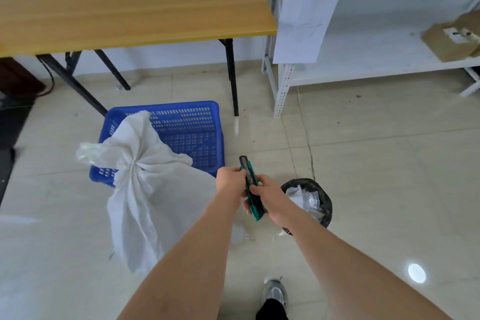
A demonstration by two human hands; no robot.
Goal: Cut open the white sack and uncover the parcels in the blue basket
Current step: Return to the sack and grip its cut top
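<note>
While the white sack [145, 189], tied at its neck, slumps over the near left corner of the blue basket [181, 132] and down onto the tiled floor [376, 176], both hands meet just right of it. The right hand [270, 200] grips a green utility knife [252, 189], and the left hand [231, 179] pinches its upper end. A black-lined bin [322, 197] stands just beyond the right hand, with a wooden table [130, 5] behind the basket.

Sack [145, 184] leans against basket [187, 132], bin [311, 200] to its right.

Single head-worn wide-angle view, looking forward and down, near the forearms, floor [376, 163] beyond
</note>
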